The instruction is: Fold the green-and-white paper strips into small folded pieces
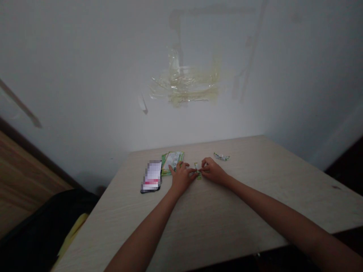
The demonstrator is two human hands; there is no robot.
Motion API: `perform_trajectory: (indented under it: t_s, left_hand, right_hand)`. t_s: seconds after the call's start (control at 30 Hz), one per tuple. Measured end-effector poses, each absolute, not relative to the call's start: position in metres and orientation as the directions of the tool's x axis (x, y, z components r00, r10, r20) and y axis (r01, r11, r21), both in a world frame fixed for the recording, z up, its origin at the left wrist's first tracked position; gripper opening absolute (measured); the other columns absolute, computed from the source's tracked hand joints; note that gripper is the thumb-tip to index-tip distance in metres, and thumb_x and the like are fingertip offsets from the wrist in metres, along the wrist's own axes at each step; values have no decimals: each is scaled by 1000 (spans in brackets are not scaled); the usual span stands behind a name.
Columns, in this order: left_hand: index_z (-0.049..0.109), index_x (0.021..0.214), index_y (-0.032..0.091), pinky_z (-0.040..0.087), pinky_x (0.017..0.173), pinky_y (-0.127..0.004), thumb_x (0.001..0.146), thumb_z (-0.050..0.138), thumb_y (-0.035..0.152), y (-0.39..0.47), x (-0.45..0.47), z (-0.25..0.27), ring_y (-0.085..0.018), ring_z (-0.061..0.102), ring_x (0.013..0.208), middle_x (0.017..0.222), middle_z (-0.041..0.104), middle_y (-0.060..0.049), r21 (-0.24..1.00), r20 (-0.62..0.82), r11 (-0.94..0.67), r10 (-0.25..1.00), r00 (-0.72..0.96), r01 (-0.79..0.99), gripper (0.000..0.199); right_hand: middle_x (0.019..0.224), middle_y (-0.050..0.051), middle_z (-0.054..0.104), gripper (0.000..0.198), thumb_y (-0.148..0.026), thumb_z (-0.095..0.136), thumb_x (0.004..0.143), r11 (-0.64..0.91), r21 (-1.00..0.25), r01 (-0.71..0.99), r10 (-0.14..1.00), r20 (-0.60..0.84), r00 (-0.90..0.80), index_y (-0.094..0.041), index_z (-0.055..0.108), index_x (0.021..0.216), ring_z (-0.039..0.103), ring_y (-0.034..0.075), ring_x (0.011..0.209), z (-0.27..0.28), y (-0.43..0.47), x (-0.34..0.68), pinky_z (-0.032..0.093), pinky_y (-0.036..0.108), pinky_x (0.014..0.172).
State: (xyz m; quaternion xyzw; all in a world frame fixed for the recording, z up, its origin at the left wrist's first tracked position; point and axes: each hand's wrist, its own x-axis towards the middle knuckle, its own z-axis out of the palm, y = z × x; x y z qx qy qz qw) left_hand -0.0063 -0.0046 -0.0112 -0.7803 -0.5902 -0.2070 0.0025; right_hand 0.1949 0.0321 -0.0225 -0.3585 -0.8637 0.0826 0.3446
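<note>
Between my two hands on the table lies a small, narrow green-and-white strip (195, 165), partly covered by fingers. My left hand (181, 178) rests palm down, its thumb and index finger closed together at the strip's left edge while the other fingers spread over the packets. From the right, my right hand (213, 171) pinches at the same strip with thumb and index finger, the rest curled. Flat green-and-white printed packets (172, 158) lie stacked just beyond my left fingers. A crumpled piece of similar wrapper (221, 156) sits behind my right hand.
A phone (152, 175) with a lit, blurred screen lies left of the packets. The pale wooden table (227, 226) meets a wall (113, 75) with peeling clear tape (190, 87). Dark and yellow cloth (73, 230) is at the lower left, beside wooden furniture (19, 181).
</note>
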Motion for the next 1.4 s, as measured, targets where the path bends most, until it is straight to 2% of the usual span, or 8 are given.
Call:
perform_trajectory:
  t_s: [0.5,1.4]
  left_hand:
    - [71,105,44,3,106,-78,85,60,53,-6,-7,-11,-31,35,133,125,60,-2,219,337,-312,914,228,925,25]
    - [71,104,44,0,107,-77,84,61,52,-4,-8,-14,-30,35,132,124,60,-1,241,343,-304,915,212,922,24]
  right_hand:
    - [92,8,59,12,-12,65,79,782,-327,531,619,515,-593,-19,75,80,53,20,92,-10,14,200,44,33,84]
    - [94,8,59,13,-15,66,80,812,-366,454,583,505,-636,-22,75,86,54,21,95,-8,-5,207,46,36,85]
